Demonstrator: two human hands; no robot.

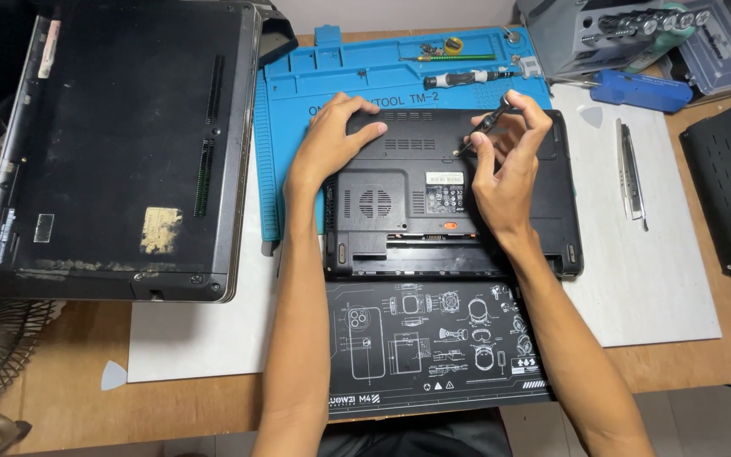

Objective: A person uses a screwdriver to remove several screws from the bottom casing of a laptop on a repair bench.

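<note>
Two hands work on a small black laptop (454, 199) that lies upside down in the middle of the tabletop (69, 398). The right hand (505, 173) has its fingers (541, 110) closed around a thin black screwdriver (486, 124), and the tip touches the laptop's bottom. The left hand (332, 140) lies flat on the laptop's far left corner, fingers spread out and holding nothing. The laptop sits partly on a blue mat (298, 93) and partly on a black mat with white drawings (433, 347). A bigger laptop (120, 144) lies upside down to the left. Another screwdriver (467, 79) rests on the blue mat.
</note>
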